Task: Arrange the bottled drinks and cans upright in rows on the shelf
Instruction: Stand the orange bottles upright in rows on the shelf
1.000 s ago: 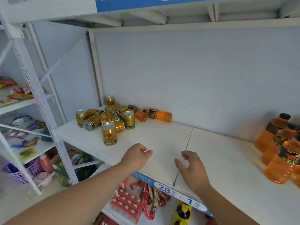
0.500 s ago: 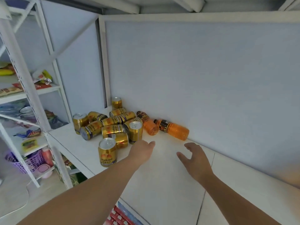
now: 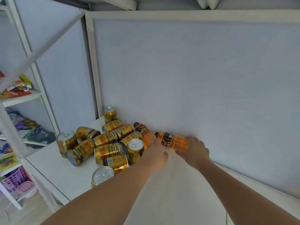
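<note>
Several gold cans (image 3: 106, 140) lie in a heap at the left end of the white shelf (image 3: 186, 192); three of them stand upright, one at the back corner (image 3: 110, 113), one at the left (image 3: 65, 141) and one at the front (image 3: 102, 175). Two small orange bottles lie on their sides by the back panel. My left hand (image 3: 155, 155) rests on the base of the left bottle (image 3: 143, 132). My right hand (image 3: 194, 151) is wrapped around the base of the right bottle (image 3: 172, 141).
A grey back panel (image 3: 194, 78) closes the shelf behind. A white upright post (image 3: 13, 132) stands at the left end. The neighbouring rack (image 3: 17, 96) holds snack packs, and a purple basket (image 3: 14, 179) sits low on the left.
Both hands have reached forward to the two lying bottles. The right hand has closed on the right bottle, and the left hand now touches the left one. The view has moved closer.
</note>
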{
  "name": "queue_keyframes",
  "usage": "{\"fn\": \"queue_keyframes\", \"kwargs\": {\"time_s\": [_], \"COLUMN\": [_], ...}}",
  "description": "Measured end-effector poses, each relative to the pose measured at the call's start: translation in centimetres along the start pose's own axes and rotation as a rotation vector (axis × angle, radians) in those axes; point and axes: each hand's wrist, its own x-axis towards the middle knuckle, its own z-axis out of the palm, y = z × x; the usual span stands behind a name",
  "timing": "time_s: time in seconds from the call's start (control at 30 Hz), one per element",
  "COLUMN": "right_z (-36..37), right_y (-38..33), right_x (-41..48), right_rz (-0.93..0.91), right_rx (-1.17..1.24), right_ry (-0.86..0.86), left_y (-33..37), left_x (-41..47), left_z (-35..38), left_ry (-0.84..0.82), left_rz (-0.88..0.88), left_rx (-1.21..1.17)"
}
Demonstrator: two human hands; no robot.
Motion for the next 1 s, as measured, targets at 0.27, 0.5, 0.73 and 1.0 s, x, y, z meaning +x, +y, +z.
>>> {"fn": "queue_keyframes", "kwargs": {"time_s": [0.27,0.5,0.73,1.0], "right_z": [0.6,-0.3,1.9,1.6], "right_y": [-0.9,-2.4,-2.9,-0.6], "right_x": [0.7,2.1,0.9,-2.4], "right_rz": [-0.075,-0.005,0.092,0.312], "right_rx": [-0.215,-0.243,-0.056,0.308], "right_ry": [-0.04,-0.131,-0.306,-0.352], "left_y": [-0.3,1.4,0.6,0.7], "left_x": [1.6,-0.8,-1.1,-4.2], "left_z": [1.0,0.6,-0.2,0.4], "left_ry": [0.008,0.125,0.146,0.061], "left_rz": [0.048,0.057,-0.021,-0.275], "left_rx": [0.053,0.168,0.134,-0.232]}}
